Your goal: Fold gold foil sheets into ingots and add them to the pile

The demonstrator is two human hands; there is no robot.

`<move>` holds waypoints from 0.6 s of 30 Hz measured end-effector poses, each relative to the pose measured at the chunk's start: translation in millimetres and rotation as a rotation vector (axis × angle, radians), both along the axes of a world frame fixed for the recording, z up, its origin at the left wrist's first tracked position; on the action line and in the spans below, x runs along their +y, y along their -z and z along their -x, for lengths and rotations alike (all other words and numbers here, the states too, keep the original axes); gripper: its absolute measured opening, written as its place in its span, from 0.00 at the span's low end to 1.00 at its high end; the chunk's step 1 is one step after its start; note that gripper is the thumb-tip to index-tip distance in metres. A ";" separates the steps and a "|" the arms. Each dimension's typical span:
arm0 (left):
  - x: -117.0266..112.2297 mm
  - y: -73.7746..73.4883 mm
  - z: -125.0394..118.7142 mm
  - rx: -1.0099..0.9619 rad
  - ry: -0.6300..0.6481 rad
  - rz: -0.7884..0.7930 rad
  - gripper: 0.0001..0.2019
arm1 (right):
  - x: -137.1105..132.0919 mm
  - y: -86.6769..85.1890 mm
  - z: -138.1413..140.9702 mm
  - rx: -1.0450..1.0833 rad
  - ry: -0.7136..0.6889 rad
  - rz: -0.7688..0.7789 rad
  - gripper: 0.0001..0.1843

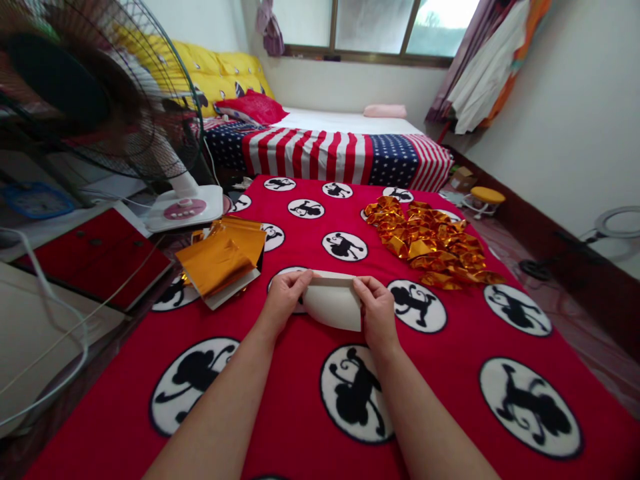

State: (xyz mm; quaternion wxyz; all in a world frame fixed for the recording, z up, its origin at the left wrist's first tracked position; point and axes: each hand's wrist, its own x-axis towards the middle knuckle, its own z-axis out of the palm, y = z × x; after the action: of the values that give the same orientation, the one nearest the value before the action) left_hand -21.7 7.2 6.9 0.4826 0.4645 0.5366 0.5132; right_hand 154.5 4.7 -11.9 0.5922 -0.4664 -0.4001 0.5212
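Note:
A white sheet of paper (pixel 333 307) is curled over into a fold just above the red blanket (pixel 450 360) with black monkey prints. My left hand (pixel 285 297) pinches its left top corner. My right hand (pixel 377 310) pinches its right top corner. Both hands are closed on the sheet, which bulges toward me between them. A stack of flat gold foil sheets (pixel 223 260) lies to the left of my left hand. A heap of folded gold foil pieces (pixel 430 243) lies beyond my right hand, to the right.
A standing fan (pixel 100 87) with its white base (pixel 185 207) is at the left, beside a red cabinet (pixel 95 257) and a white cable (pixel 60 320). A bed with a striped and starred cover (pixel 330 153) is behind. A small yellow stool (pixel 487 197) stands on the floor at the right.

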 end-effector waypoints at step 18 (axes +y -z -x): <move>1.6 5.7 2.3 -0.131 -0.013 0.004 0.13 | -0.2 -3.1 0.1 0.183 -0.056 0.083 0.10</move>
State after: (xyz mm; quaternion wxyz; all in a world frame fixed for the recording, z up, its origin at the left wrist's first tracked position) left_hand -24.1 8.8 1.1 0.5142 0.4255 0.5078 0.5446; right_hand 154.4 4.5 -8.7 0.5918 -0.4295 -0.3354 0.5940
